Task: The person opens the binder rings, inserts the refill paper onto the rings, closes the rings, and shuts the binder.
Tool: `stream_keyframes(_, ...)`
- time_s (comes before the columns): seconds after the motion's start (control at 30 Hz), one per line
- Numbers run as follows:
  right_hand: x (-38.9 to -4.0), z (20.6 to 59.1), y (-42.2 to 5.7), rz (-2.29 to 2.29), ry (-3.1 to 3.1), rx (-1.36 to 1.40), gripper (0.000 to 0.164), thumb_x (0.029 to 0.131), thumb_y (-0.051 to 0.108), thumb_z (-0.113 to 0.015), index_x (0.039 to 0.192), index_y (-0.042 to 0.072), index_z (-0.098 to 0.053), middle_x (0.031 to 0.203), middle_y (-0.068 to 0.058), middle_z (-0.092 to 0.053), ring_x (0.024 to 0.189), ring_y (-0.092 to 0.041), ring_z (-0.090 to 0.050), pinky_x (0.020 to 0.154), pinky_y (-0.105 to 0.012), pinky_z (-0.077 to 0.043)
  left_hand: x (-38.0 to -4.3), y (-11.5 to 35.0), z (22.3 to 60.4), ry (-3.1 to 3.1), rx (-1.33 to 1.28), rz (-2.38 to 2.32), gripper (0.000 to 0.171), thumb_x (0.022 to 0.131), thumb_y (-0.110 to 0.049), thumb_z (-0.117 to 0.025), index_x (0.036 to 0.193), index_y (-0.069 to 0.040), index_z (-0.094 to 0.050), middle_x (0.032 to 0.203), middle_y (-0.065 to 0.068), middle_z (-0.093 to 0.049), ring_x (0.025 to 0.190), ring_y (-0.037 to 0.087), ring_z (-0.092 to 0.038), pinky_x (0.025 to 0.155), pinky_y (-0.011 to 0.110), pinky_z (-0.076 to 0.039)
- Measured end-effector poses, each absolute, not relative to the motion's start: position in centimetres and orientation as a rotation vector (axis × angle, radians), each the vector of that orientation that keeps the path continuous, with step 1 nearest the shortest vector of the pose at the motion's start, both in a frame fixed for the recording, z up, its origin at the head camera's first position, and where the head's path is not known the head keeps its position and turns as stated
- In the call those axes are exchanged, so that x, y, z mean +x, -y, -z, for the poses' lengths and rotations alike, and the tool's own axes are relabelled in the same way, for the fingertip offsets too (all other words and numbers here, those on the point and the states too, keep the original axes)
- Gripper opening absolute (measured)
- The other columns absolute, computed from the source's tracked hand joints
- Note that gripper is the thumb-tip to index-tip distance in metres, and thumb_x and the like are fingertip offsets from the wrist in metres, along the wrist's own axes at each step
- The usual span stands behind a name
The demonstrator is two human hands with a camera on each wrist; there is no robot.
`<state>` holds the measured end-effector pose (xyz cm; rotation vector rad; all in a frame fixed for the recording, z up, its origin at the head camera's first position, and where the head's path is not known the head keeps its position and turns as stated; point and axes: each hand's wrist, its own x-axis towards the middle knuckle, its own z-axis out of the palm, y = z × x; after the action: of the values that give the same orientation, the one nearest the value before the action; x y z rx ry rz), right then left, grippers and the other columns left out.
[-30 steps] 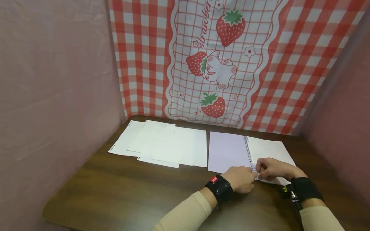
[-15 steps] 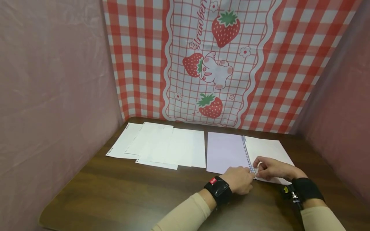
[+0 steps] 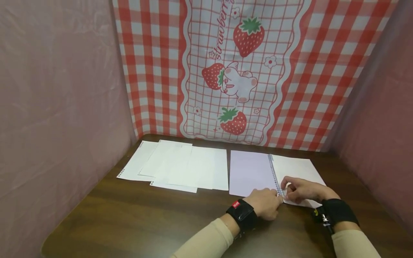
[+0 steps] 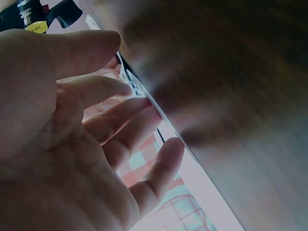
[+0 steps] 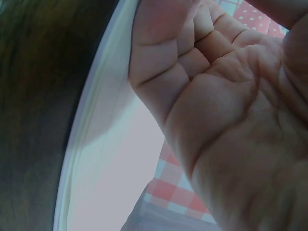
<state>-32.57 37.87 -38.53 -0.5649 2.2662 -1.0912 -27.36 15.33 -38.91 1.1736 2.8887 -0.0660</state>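
Note:
An open ring-bound notebook (image 3: 250, 172) lies on the table at right, lilac on its left side. White punched pages (image 3: 292, 166) fill its right side, and a ring binding (image 3: 273, 172) runs up the middle. At the binding's near end, my left hand (image 3: 262, 204) grips the notebook, its thumb and fingertips right at the edge in the left wrist view. Beside it, my right hand (image 3: 301, 190) holds the same end of the binding, with curled index finger and thumb. In the right wrist view its fingertips are hidden; the hand lies along the page edges.
Several loose white punched sheets (image 3: 180, 166) overlap on the table's left half. Behind stands a red-checked strawberry cloth (image 3: 155, 71), with pinkish fabric walls (image 3: 61, 89) at both sides. The brown table (image 3: 129, 222) has a rounded corner at near left.
Both hands stay at the near end of the binding. The right index finger and thumb have shifted slightly, with a wider gap showing between them. The head view has moved a little.

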Motion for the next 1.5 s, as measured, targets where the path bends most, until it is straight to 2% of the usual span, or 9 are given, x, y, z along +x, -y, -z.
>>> stream_keyframes(0.3,-32.6,38.7,-37.7,1.051,-2.28,-0.566,0.03,0.093,0.001,-0.062,0.116,-0.006,-0.043,0.078,0.0,-0.051,0.064,-0.009,-0.049,0.058,-0.024,-0.042,-27.2,-15.1,38.9,-2.874,1.185,0.082,0.048,0.093,-0.04,-0.066,0.141,-0.04,-0.056,0.116,-0.016,-0.058,0.096,0.003,-0.055,0.072,0.028,-0.053)
stream_keyframes(0.57,-32.5,38.9,-37.8,1.077,-2.266,-0.519,0.031,0.092,0.0,-0.06,0.117,-0.005,-0.043,0.081,0.0,-0.053,0.066,-0.01,-0.049,0.059,-0.024,-0.043,-27.2,-15.3,39.0,-2.877,1.184,0.127,0.052,0.094,-0.041,-0.064,0.145,-0.042,-0.052,0.121,-0.017,-0.058,0.102,0.002,-0.056,0.077,0.03,-0.054)
stream_keyframes(0.83,-32.6,39.4,-38.4,1.115,-2.215,-0.596,0.03,0.094,0.001,-0.06,0.117,-0.007,-0.042,0.081,0.0,-0.055,0.067,-0.008,-0.052,0.059,-0.023,-0.045,-28.0,-15.0,39.3,-2.827,1.249,0.038,0.04,0.096,-0.041,-0.062,0.136,-0.042,-0.06,0.12,-0.016,-0.059,0.101,0.003,-0.056,0.075,0.031,-0.054)
stream_keyframes(1.03,-33.1,38.6,-38.2,1.074,-2.252,-0.611,0.031,0.095,0.005,-0.063,0.117,-0.006,-0.043,0.079,0.0,-0.055,0.065,-0.008,-0.051,0.058,-0.023,-0.044,-29.1,-14.6,38.6,-2.801,1.269,-0.036,0.041,0.094,-0.035,-0.066,0.135,-0.041,-0.062,0.117,-0.014,-0.06,0.096,0.003,-0.055,0.069,0.031,-0.053)
stream_keyframes(1.23,-33.1,38.6,-37.8,1.063,-2.282,-0.574,0.032,0.094,0.005,-0.064,0.118,-0.004,-0.044,0.08,-0.002,-0.054,0.066,-0.011,-0.052,0.059,-0.025,-0.045,-29.2,-14.5,38.4,-2.801,1.257,-0.045,0.037,0.094,-0.038,-0.067,0.13,-0.041,-0.065,0.115,-0.014,-0.06,0.093,0.003,-0.056,0.067,0.03,-0.052)
stream_keyframes(1.5,-33.0,38.7,-38.3,1.088,-2.247,-0.587,0.03,0.097,0.005,-0.06,0.119,-0.006,-0.044,0.082,-0.003,-0.057,0.069,-0.011,-0.056,0.061,-0.026,-0.05,-28.6,-14.8,38.8,-2.816,1.268,0.089,0.041,0.099,-0.043,-0.06,0.139,-0.041,-0.057,0.12,-0.015,-0.058,0.1,0.003,-0.055,0.073,0.03,-0.054)
